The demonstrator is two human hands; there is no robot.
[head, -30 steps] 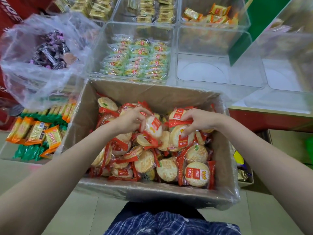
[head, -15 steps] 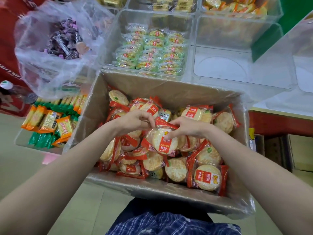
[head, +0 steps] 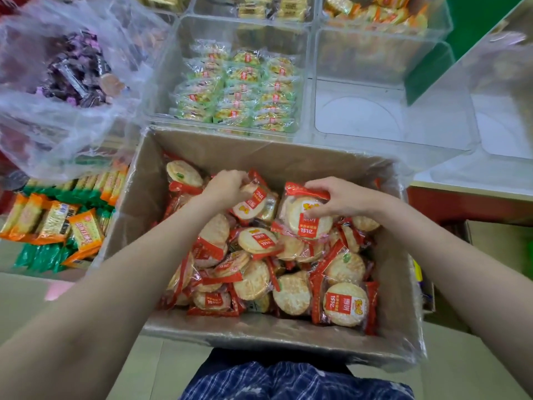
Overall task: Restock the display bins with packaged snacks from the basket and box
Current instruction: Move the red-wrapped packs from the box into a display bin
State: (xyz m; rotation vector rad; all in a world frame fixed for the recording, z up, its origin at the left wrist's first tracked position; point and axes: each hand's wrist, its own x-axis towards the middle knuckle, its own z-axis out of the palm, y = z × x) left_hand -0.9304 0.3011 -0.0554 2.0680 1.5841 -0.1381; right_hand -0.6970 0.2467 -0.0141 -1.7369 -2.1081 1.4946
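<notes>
A: What does the figure show at its centre?

B: A cardboard box (head: 202,157) lined with clear plastic, heaped with red-wrapped rice cracker packs (head: 344,304). The left hand (head: 227,187) has its fingers curled round one pack (head: 249,203) near the far wall of the box. The right hand (head: 337,199) pinches another pack (head: 310,217), lifted slightly above the heap.

A: Where would these packs go?

B: Probably into the empty clear bin (head: 360,116) just beyond the box, on the right; its floor is bare. The bin of green-wrapped snacks (head: 236,90) beside it, on the left, is already filled in neat rows. The bins further back hold yellow packs (head: 271,7) and orange packs (head: 375,10).

A: How far along is the restocking?

B: By appearance, part done. The green bin looks finished, while the red packs have only been picked up and none lies in a bin yet. The box remains nearly full.

A: What else awaits?

B: Left of the box, a tray of orange and green bars (head: 57,223) and a plastic bag of dark purple sweets (head: 75,76). Whether either is stock to be shelved cannot be told
</notes>
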